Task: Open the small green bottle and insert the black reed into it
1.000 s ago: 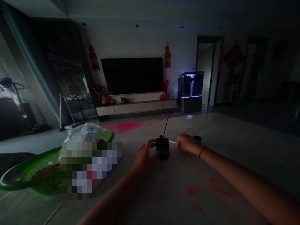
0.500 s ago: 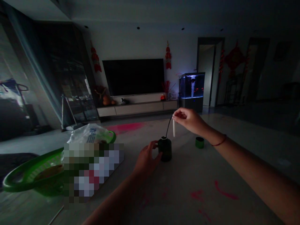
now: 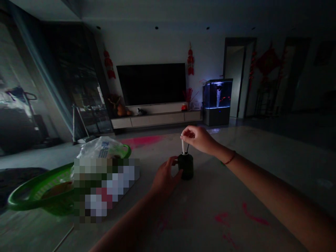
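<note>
A small dark green bottle (image 3: 186,168) with a pale rim stands upright on the table. My left hand (image 3: 166,175) is closed around its left side, thumb and fingers against it. Above the mouth, my right hand (image 3: 195,138) pinches the top of a slim white stick (image 3: 183,144). The stick is upright with its lower end at the bottle's mouth; how deep it sits I cannot tell. A thin black strand (image 3: 187,148) rises from the mouth beside it, its upper end hidden by my right hand. Most of a green ring-shaped piece (image 3: 223,163) is hidden behind my right forearm.
On the left sits a green basket (image 3: 23,205) with a clear plastic bag (image 3: 96,148) in it. A blurred-out white and red item (image 3: 112,189) lies against the basket. Pink smears (image 3: 253,215) mark the table (image 3: 204,210). A television and a lit fish tank (image 3: 218,94) are beyond.
My right hand has moved left and slightly down, bringing the white stick from beside the bottle to its mouth. My right forearm now covers most of the green piece. My left hand stays on the bottle.
</note>
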### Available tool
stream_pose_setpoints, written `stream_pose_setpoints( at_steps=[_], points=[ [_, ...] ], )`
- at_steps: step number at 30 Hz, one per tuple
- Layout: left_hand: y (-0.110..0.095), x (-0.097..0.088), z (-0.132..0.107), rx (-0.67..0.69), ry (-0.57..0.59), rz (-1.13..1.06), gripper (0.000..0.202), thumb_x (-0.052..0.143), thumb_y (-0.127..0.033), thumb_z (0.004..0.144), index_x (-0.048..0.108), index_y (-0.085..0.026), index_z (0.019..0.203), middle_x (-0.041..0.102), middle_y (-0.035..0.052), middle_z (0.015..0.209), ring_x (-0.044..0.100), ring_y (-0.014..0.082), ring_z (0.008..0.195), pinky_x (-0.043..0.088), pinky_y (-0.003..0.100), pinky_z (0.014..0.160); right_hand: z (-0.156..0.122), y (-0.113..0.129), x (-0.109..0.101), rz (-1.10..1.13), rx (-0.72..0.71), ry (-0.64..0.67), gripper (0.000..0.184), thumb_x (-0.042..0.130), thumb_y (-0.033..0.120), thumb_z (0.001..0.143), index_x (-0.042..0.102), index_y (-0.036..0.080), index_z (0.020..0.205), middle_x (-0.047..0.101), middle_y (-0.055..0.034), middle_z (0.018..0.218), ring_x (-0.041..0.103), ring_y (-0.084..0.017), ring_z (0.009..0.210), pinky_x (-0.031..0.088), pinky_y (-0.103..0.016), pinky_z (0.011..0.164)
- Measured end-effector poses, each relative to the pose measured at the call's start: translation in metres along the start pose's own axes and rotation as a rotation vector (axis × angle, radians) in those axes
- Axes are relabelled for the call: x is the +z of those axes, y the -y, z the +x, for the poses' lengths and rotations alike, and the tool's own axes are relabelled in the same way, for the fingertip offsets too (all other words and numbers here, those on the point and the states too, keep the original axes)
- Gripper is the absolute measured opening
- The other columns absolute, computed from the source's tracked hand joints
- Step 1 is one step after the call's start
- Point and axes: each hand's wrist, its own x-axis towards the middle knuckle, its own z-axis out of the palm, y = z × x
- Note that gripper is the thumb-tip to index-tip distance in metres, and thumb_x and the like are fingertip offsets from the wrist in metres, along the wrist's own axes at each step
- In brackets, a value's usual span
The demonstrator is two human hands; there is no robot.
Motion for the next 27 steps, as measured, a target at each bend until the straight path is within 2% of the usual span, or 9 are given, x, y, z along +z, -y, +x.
stream_pose_setpoints(
  at_steps=[7, 14, 19, 24, 27],
  points=[
    [0.001, 0.001, 0.0, 0.009, -0.008, 0.008, 0.041, 0.052, -0.028, 0.074, 0.041, -0.024, 0.113, 0.06, 0.0046, 0.099, 0.056, 0.0205, 0.094, 0.043, 0.036, 0.079, -0.002, -0.006, 0.004, -0.049, 0.01, 0.04, 0.008, 0.056, 0.026, 0.071, 0.056, 0.018, 0.071, 0.061, -0.0011, 0.067, 0.055, -0.011, 0.06, 0.041, -0.023, 0.055],
    [0.002, 0.002, 0.0, 0.022, -0.021, 0.011, 0.041, 0.052, -0.028, 0.075, 0.04, -0.024, 0.114, 0.059, 0.0047, 0.098, 0.055, 0.0193, 0.092, 0.042, 0.035, 0.078, -0.002, -0.01, 0.009, -0.041, 0.066, -0.016, 0.008, 0.057, 0.026, 0.069, 0.057, 0.018, 0.069, 0.06, -0.0012, 0.063, 0.054, -0.011, 0.055, 0.039, -0.022, 0.049],
    [0.002, 0.001, -0.001, 0.021, -0.007, 0.018, 0.041, 0.051, -0.029, 0.075, 0.039, -0.024, 0.114, 0.059, 0.0051, 0.099, 0.055, 0.0199, 0.093, 0.042, 0.035, 0.079, -0.003, -0.004, 0.007, -0.096, 0.085, -0.025, 0.009, 0.056, 0.026, 0.07, 0.056, 0.018, 0.07, 0.061, -0.0021, 0.065, 0.053, -0.01, 0.05, 0.038, -0.022, 0.047],
    [0.001, 0.001, -0.001, -0.005, -0.005, 0.02, 0.041, 0.052, -0.028, 0.075, 0.039, -0.024, 0.113, 0.059, 0.0051, 0.1, 0.055, 0.0196, 0.094, 0.042, 0.035, 0.08, -0.004, 0.005, 0.003, -0.128, 0.093, -0.09, 0.011, 0.054, 0.028, 0.073, 0.056, 0.017, 0.072, 0.062, -0.0023, 0.066, 0.053, -0.009, 0.048, 0.037, -0.021, 0.046],
    [-0.001, 0.0, -0.001, -0.002, 0.001, 0.017, 0.041, 0.052, -0.028, 0.075, 0.04, -0.023, 0.113, 0.059, 0.0049, 0.1, 0.055, 0.0195, 0.094, 0.042, 0.035, 0.08, -0.005, 0.007, 0.003, -0.196, 0.086, -0.068, 0.012, 0.054, 0.028, 0.074, 0.056, 0.017, 0.074, 0.063, -0.0023, 0.069, 0.054, -0.008, 0.049, 0.037, -0.02, 0.048]
  ],
)
